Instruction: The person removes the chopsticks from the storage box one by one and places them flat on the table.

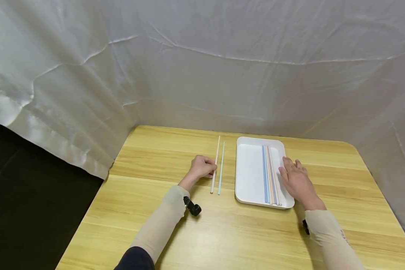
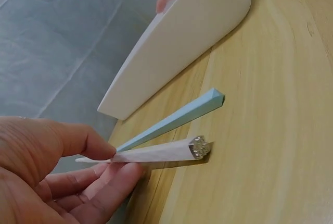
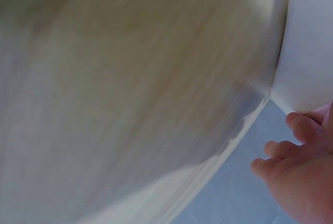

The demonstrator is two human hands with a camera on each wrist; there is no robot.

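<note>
A shallow white rectangular tray with rounded corners (image 1: 253, 172) stood on the pale wood-grain worktop (image 1: 239, 236), holding a loose bundle of slim blue, purple and pale sticks (image 1: 271, 175) that lay lengthwise, right of its middle. Left of the tray, the left hand (image 1: 202, 167) had its grip pinched — thumb against fingers — on a slender tapered white stick (image 2: 156, 153), just beside a light blue faceted stick (image 1: 221, 168) on the worktop. The right hand (image 1: 295, 180) was at the tray's right side, its grip spread, with the thumb by the rim. The pale sticks overlapped too closely to count surely, and the left hand covered part of the white stick. The right wrist view cut the right hand off at the edge. Only the left wrist view showed the white stick's glittery, silvery end clearly; there, the tray's outer wall hid the bundle.
</note>
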